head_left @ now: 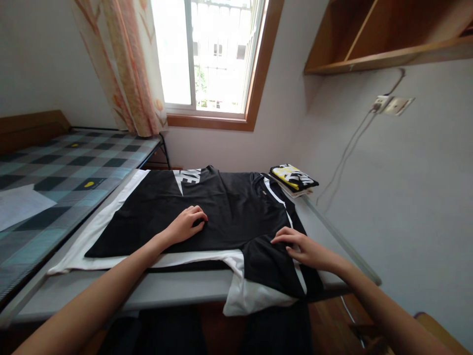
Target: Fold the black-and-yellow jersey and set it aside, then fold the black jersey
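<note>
So there's one black shirt (236,212) spread flat on the table (185,291), hem toward the left edge, over at least one white garment (100,222) whose sleeve (244,300) droops past the near edge. Can't count the layers underneath. Left hand (187,225) rests loosely curled mid-shirt, maybe steadying it; can't tell if it's pinching. Right hand (302,250) is unclenched, fingers on the shoulder, probably keeping it flat. One folded pile (294,176) sits at the far right corner, guessing to save room.
</note>
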A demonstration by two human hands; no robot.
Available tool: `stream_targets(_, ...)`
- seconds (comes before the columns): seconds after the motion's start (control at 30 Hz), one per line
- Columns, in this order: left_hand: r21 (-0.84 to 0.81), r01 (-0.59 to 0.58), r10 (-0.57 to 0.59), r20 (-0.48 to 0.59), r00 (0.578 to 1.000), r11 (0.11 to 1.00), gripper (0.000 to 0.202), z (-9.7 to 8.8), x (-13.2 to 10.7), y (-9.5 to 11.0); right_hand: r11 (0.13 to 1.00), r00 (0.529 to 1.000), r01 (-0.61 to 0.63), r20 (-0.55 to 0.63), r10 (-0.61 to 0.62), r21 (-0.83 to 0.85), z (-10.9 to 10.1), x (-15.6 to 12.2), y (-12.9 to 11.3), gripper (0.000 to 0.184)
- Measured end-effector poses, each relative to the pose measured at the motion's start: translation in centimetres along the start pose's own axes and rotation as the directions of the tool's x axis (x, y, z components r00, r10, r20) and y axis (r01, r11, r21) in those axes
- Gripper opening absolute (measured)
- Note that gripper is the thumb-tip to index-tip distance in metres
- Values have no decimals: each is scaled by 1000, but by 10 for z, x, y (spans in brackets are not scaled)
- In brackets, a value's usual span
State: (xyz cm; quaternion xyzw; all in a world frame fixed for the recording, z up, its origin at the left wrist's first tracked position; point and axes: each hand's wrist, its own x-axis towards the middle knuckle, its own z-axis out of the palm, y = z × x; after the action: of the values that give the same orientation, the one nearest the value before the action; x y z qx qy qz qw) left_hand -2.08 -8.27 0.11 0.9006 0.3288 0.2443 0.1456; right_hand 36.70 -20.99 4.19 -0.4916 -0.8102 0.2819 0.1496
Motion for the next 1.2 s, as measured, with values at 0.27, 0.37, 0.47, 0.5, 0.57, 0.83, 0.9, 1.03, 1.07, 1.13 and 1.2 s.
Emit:
stream_targets(0.27,-165,-197,225,173,959,966,17,7,17,60,999,998,19,-52,-20,-26,4,-18,2,31)
stream_targets(0.37,-220,-286,336,241,911,933,25,15,31,85,999,993,46,-112,-43,21,3,-12,-1,21)
stream_targets(0.47,-276,-314,389,279,878,908,46,26,41,103,994,978,35,-209,-13,101,0,2,-3,25)
stream_targets(0.5,-281,-313,390,287,875,907,60,30,44,108,993,971,16,-237,13,120,-1,9,-3,27)
stream_targets(0.57,-266,-306,379,290,879,914,90,38,46,114,989,959,-15,-278,56,146,-5,26,-3,29)
stream_targets(0.83,-185,6,5,58,998,983,50,24,42,75,994,896,-87,-431,104,59,-12,110,10,22)
stream_targets(0.9,-56,25,-18,121,993,998,56,2,27,47,992,916,-128,-382,121,7,-12,116,17,25)
stream_targets(1.03,122,63,-97,295,951,990,66,-55,-28,-8,994,991,-102,-89,98,-44,-18,103,36,56)
stream_targets(1.07,142,97,-138,316,939,985,71,-69,-44,-20,991,994,-109,-38,107,-73,-20,98,40,68)
stream_targets(1.13,185,162,-218,344,913,969,76,-94,-75,-42,982,992,-119,13,122,-144,-25,88,46,84)
stream_targets(1.2,261,205,-290,345,892,943,84,-110,-100,-60,973,992,-117,15,122,-197,-27,84,48,82)
